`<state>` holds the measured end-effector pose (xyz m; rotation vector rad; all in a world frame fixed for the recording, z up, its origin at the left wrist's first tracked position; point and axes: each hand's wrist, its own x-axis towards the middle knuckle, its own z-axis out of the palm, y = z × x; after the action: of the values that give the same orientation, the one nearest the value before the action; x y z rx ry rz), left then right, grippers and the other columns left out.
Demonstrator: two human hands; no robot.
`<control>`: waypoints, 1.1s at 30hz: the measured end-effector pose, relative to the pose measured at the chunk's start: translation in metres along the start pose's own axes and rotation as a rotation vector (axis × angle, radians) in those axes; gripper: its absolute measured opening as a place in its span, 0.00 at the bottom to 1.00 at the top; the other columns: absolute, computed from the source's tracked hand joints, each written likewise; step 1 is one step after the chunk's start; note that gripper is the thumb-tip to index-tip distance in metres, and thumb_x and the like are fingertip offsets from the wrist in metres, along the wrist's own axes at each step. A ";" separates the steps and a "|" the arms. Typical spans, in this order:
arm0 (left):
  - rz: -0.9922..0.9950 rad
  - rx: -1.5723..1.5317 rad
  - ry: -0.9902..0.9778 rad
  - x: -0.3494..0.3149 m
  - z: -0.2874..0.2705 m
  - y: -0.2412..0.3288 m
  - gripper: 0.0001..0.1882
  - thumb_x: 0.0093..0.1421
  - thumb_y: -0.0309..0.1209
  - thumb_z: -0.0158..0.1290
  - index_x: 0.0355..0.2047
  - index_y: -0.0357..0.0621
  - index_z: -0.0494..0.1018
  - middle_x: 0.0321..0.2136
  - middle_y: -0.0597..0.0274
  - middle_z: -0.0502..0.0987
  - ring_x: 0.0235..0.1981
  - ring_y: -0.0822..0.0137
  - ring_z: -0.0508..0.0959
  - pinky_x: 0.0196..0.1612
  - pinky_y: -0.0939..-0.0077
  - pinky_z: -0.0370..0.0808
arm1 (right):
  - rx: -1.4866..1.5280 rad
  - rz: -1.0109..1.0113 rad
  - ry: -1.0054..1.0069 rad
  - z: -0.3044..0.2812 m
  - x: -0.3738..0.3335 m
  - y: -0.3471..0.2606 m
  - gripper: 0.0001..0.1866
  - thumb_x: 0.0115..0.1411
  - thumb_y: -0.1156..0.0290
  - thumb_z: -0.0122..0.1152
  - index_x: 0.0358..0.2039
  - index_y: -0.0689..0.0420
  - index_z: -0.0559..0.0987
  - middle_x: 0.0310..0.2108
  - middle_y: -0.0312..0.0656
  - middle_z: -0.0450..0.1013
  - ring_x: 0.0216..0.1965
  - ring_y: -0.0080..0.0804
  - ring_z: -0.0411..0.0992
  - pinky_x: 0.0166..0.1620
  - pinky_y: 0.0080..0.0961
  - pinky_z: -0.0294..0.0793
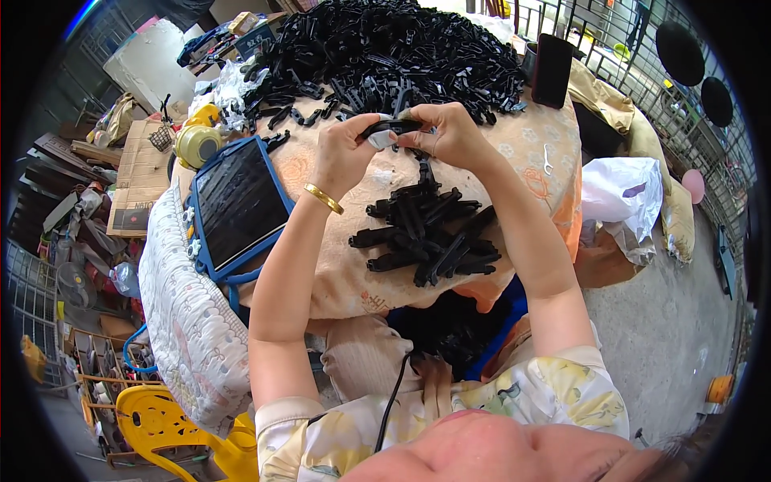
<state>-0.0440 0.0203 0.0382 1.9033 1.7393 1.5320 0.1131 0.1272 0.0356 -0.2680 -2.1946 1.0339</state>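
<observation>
A slim black plastic part (399,126) is held up between my two hands over the cloth-covered table. My left hand (344,153) pinches its left end; something white (382,139) wraps or covers the thumb area there. Around the right end, the fingers of my right hand (454,138) are closed. Just below my hands lies a small heap of similar black plastic parts (426,229), between my forearms. A much larger pile of black parts (385,52) spreads over the far side of the table.
Left on the table stands a blue-framed tablet (241,205) beside a yellow round container (198,145). A dark phone (552,71) stands at the far right, with a small white wrench-shaped piece (548,159) nearer. A white plastic bag (622,193) sits right; a yellow chair (165,418) stands lower left.
</observation>
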 end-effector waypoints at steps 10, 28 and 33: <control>0.021 -0.102 -0.091 0.005 -0.003 -0.014 0.15 0.49 0.28 0.61 0.37 0.36 0.75 0.26 0.70 0.72 0.27 0.81 0.69 0.31 0.89 0.67 | 0.285 -0.001 0.083 -0.012 0.007 0.025 0.15 0.51 0.66 0.65 0.35 0.64 0.78 0.29 0.36 0.75 0.28 0.15 0.70 0.33 0.13 0.69; -0.328 -0.479 -0.296 -0.004 0.027 -0.011 0.13 0.60 0.29 0.47 0.42 0.33 0.71 0.32 0.59 0.77 0.28 0.75 0.75 0.33 0.83 0.73 | -0.864 0.344 0.324 -0.049 -0.012 0.086 0.12 0.42 0.63 0.58 0.23 0.58 0.80 0.30 0.49 0.75 0.35 0.43 0.74 0.39 0.32 0.74; -0.400 -0.586 -0.148 -0.007 0.022 -0.017 0.25 0.60 0.32 0.48 0.56 0.41 0.57 0.42 0.55 0.71 0.33 0.69 0.76 0.37 0.78 0.75 | -0.171 0.058 0.204 -0.034 -0.001 0.042 0.12 0.43 0.64 0.61 0.27 0.58 0.81 0.23 0.43 0.76 0.25 0.30 0.75 0.31 0.24 0.72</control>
<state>-0.0379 0.0305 0.0128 1.2586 1.3053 1.4810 0.1319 0.1750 0.0192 -0.4956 -2.1007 0.8118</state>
